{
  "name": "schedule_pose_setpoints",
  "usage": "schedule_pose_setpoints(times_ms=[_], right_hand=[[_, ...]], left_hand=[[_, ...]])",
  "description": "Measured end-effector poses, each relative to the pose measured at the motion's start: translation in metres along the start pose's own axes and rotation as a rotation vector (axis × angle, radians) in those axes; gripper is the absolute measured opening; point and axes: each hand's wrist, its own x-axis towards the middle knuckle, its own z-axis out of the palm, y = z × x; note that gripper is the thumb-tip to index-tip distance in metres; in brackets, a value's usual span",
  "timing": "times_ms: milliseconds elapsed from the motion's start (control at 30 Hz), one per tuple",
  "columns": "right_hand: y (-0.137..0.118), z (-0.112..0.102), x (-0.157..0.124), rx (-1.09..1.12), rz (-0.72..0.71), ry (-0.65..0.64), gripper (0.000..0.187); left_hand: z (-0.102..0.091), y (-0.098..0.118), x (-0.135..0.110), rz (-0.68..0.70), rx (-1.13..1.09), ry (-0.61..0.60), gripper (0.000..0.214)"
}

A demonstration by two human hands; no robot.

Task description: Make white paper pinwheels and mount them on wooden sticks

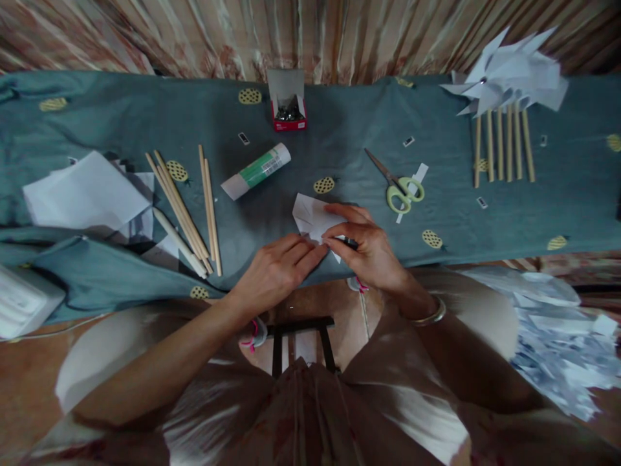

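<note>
white paper [310,213], partly under right grip [372,252]

On the green-clothed surface [334,139], the left hand [279,264] rests its fingers along the lower edge of a folded white paper [309,215]. The right hand [367,247] touches the same sheet, its thumb and index finger closed around a small dark object [350,243], mostly hidden. A white-and-green tube [257,171] lies beyond, near an open red box [290,125] of small dark pieces. Green-handled scissors [393,183] lie across a white strip [420,173]. Left are wooden sticks [182,210] and stacked paper [87,194]; far right, paper pinwheels [517,71] on sticks.
</note>
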Motion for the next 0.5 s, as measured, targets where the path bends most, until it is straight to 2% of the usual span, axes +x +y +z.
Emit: schedule_pose_setpoints(times_ms=[100,500], right_hand=[[-0.0010,0.0015,0.0013,-0.027,0.006,0.012,0.011],[-0.0026,0.0032,0.0031,-0.062,0.012,0.023,0.010]], left_hand=[[-0.0018,-0.0009,0.0002,0.007,-0.011,-0.038,0.024],[0.0023,-0.0030,0.0023,-0.048,-0.060,-0.032,0.022]])
